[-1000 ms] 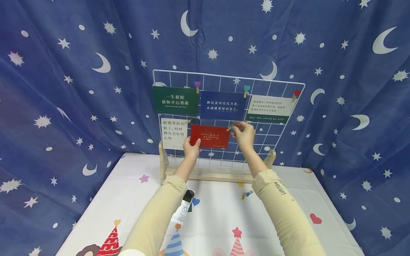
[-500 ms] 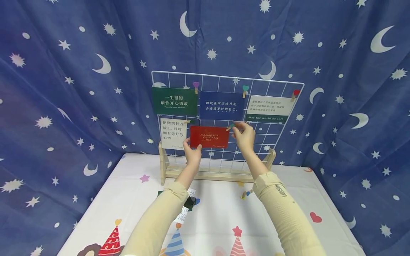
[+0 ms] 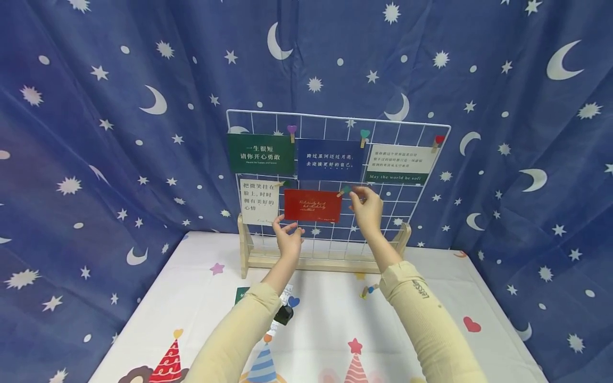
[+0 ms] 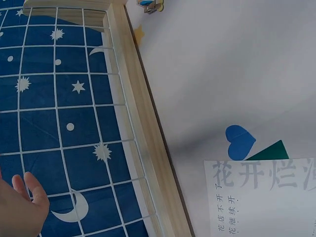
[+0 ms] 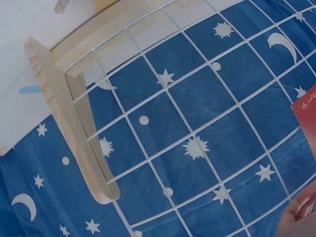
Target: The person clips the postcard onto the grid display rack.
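Five cards (image 3: 329, 160) are held on the wire grid (image 5: 239, 104) by five clips (image 3: 292, 131), the red card (image 3: 312, 206) at mid-frame. Below it, the left hand (image 3: 289, 242) is spread; whether the red card's teal clip (image 3: 343, 191) is pinched by the right hand (image 3: 369, 211) cannot be told.

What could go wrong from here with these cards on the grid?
The red card appears to hang from one clip at its upper right corner, so its left side might sag. The right hand is close beside that clip and could knock it loose. The left hand, near the adjacent white card, might brush it askew.
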Demonstrator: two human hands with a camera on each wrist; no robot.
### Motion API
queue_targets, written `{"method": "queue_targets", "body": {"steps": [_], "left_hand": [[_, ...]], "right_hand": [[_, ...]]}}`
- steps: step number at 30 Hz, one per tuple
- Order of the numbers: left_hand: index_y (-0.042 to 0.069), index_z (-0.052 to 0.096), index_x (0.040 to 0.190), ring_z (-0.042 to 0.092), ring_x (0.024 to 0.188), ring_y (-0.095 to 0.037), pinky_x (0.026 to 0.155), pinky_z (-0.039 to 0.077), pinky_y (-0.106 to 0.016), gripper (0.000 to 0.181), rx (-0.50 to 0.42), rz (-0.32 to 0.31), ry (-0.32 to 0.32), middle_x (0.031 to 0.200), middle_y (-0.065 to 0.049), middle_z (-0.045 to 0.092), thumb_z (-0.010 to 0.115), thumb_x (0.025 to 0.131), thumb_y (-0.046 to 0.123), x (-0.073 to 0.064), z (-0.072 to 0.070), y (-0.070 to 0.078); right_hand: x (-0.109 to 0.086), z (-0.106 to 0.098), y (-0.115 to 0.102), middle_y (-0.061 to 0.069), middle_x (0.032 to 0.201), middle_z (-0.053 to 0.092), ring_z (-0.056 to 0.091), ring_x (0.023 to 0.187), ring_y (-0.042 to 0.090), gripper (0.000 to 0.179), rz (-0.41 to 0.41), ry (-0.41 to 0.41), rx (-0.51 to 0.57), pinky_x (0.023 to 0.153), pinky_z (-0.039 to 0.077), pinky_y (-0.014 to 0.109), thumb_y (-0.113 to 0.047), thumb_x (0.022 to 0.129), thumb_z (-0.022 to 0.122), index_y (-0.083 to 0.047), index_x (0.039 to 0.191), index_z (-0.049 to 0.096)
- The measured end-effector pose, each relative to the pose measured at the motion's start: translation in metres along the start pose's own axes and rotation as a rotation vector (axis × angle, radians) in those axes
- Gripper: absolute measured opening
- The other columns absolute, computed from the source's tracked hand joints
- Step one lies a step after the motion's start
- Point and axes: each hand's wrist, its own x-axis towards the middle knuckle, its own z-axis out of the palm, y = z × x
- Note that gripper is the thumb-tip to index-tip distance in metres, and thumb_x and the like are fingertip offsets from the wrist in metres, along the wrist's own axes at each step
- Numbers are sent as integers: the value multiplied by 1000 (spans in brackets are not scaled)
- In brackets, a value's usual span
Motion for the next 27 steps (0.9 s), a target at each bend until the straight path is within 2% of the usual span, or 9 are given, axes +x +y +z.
{"method": "queue_targets", "body": {"steps": [3,6,9,13,15,20,25,27], "left_hand": [[14,28,136,60,72,-7,58,49,-13,58,3,10,3,112,-17,52,51,88,-10,-1,0,-2],[13,30,135,60,70,-7,58,49,-14,56,-5,28,11,106,-13,54,51,88,-9,-2,0,-3],[12,33,133,61,73,-9,58,49,-14,50,-6,39,12,98,-7,55,52,90,-5,-3,0,-4],[9,38,129,63,77,-12,59,50,-16,41,7,56,9,91,-2,56,56,92,6,-4,-2,-6],[8,40,126,62,76,-12,59,50,-17,39,10,63,6,90,-2,57,58,92,11,-5,-3,-7],[5,46,120,59,69,-5,59,50,-17,31,41,78,0,88,-4,57,59,93,14,-7,-8,-6],[1,49,116,56,64,0,59,52,-20,28,58,105,-8,86,-9,61,59,92,12,-7,-14,-5],[-1,49,115,56,63,1,58,51,-19,29,53,112,-10,82,-6,61,60,91,10,-6,-17,-5]], "right_hand": [[-2,0,1,22,97,67,67,73,33,24,-5,1,-19,56,51,8,-10,92,59,5,110,63],[-2,0,1,22,95,68,67,73,36,24,-18,11,-38,53,48,6,-11,92,59,6,109,63],[-4,0,2,22,92,69,68,68,32,23,-28,20,-61,49,44,5,-11,91,61,5,107,64],[-7,-1,6,22,90,69,65,58,19,22,-30,21,-77,47,42,5,-10,90,62,5,105,65],[-9,-1,7,22,90,69,64,57,14,22,-30,15,-66,47,42,5,-10,90,62,5,105,65],[-16,-4,10,25,92,69,62,53,11,22,-19,-3,-32,47,42,6,-9,89,62,7,105,65],[-22,-6,17,24,93,69,54,53,-3,22,16,-11,-27,48,42,6,-9,89,63,6,104,66],[-25,-5,20,24,94,69,60,55,4,22,29,-19,-23,49,43,5,-10,89,63,6,104,66]]}}
